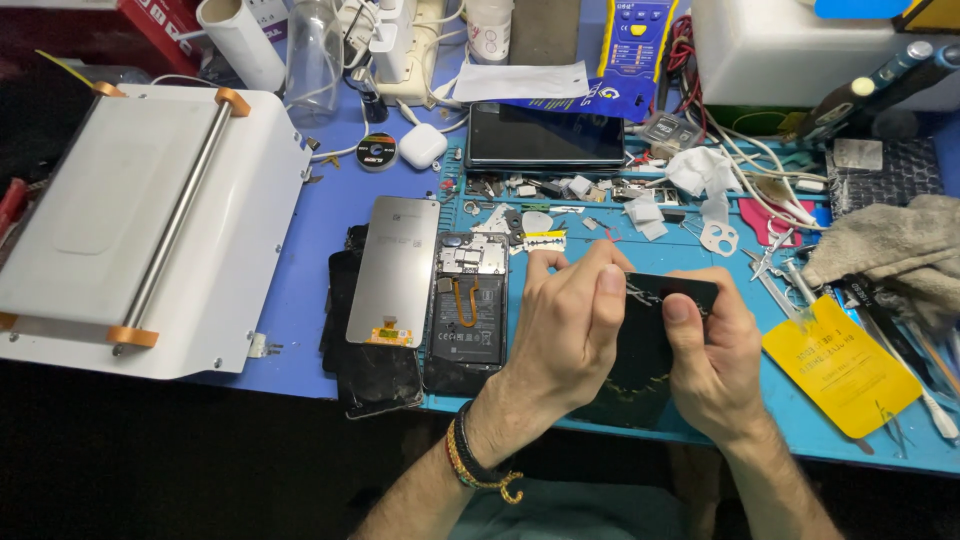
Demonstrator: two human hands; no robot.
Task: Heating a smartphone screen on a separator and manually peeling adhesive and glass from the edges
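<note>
Both hands, left hand [570, 325] and right hand [712, 365], pinch a black phone panel [645, 350] near the workbench's [300, 270] front edge, hiding its middle; an opened phone [470, 305] lies beside.

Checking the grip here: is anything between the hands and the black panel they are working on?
Nothing visible. The left hand and the right hand both touch the black panel directly, fingers and thumbs pinching its upper edge. The opened phone lies apart on the blue mat, left of the left hand.
</note>
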